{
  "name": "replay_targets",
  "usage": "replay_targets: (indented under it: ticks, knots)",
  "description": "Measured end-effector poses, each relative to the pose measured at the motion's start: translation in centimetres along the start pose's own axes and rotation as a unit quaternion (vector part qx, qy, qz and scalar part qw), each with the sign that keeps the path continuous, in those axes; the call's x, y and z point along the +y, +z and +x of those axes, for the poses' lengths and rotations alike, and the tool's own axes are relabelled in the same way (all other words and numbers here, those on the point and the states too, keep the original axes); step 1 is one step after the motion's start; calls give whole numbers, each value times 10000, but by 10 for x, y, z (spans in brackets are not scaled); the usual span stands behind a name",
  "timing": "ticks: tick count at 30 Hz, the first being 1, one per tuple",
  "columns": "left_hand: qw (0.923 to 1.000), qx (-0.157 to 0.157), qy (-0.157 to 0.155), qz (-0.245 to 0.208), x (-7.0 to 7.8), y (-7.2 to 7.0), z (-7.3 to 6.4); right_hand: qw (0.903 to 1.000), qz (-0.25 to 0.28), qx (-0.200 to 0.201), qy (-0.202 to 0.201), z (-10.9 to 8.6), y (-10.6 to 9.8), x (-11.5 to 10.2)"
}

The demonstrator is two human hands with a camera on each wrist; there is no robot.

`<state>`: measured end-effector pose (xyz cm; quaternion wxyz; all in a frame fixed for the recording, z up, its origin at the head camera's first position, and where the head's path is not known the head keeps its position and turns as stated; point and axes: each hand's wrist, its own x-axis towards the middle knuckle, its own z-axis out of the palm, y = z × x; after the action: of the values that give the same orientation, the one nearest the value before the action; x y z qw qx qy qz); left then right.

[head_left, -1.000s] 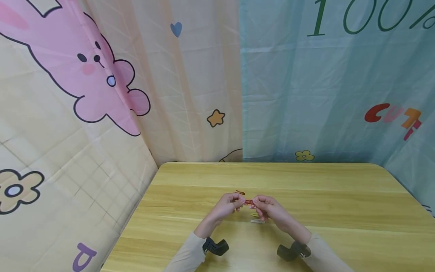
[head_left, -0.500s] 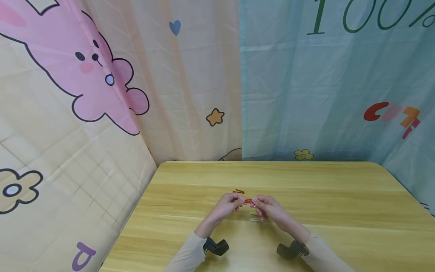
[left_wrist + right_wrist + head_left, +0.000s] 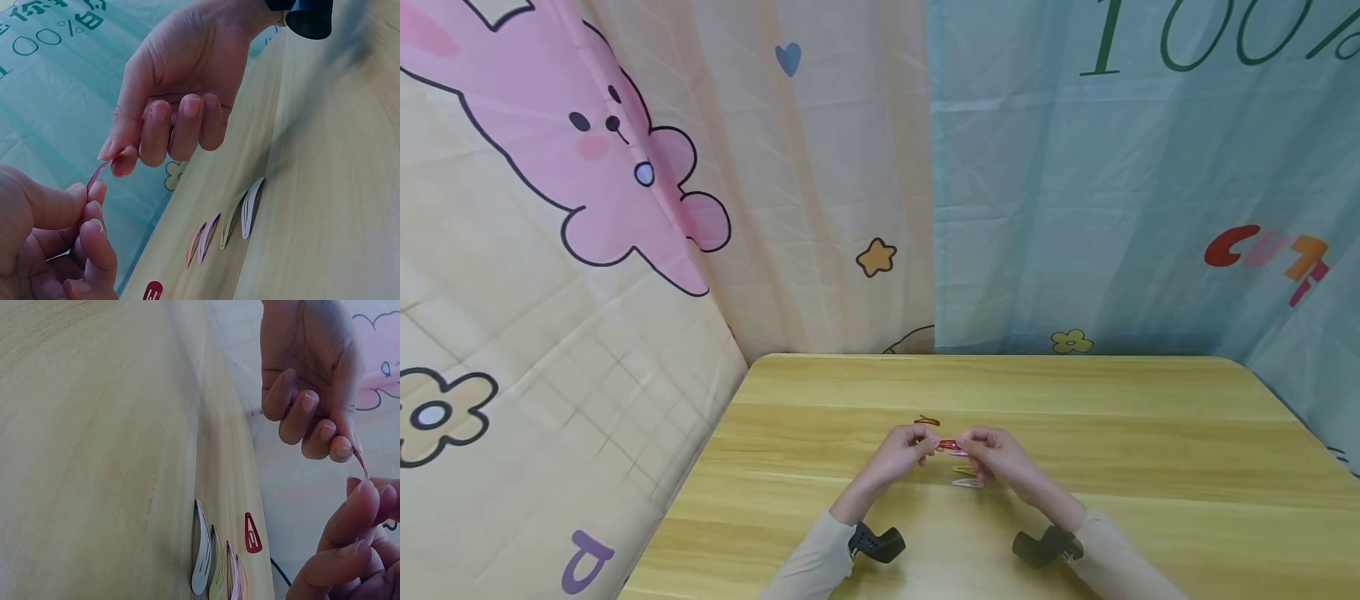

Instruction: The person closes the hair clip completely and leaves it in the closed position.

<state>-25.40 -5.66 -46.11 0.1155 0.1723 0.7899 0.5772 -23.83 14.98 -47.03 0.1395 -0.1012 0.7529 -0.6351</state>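
Both hands pinch a thin red snap hair clip (image 3: 950,445), one at each end, above the table. My left hand (image 3: 898,454) holds its left end between thumb and index finger; my right hand (image 3: 1000,458) has the right end the same way. Seen edge-on in the left wrist view, the held clip (image 3: 99,172) is slightly bowed. Below the hands, a white clip (image 3: 252,208), a yellow-green clip (image 3: 232,220), a pink clip (image 3: 209,237) and an orange clip (image 3: 194,245) lie in a row. A red clip (image 3: 252,534) lies farther back.
The wooden table (image 3: 820,392) reaches back to a printed cloth backdrop (image 3: 1045,208). Dark wrist devices (image 3: 878,544) are strapped at both sleeves. Another cloth with a pink cartoon animal (image 3: 617,167) hangs along the left side.
Both hands keep their pinch on the red hair clip and barely move. The right hand's lower fingers have drawn aside, showing more of the clips on the table.
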Motion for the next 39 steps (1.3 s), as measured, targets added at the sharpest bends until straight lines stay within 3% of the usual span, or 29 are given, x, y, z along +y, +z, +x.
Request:
replay_targets:
  ticks: [8, 34, 39]
  knots:
    - [10000, 27, -14, 55, 0, 0, -1, 9999, -26, 129, 10, 1, -2, -1]
    - [9996, 101, 27, 254, -5, 2, -1, 9996, -253, -59, 94, 3, -7, 0]
    - [9986, 168, -37, 497, -6, 2, 0, 9997, -232, -1, 111, 6, -7, 1]
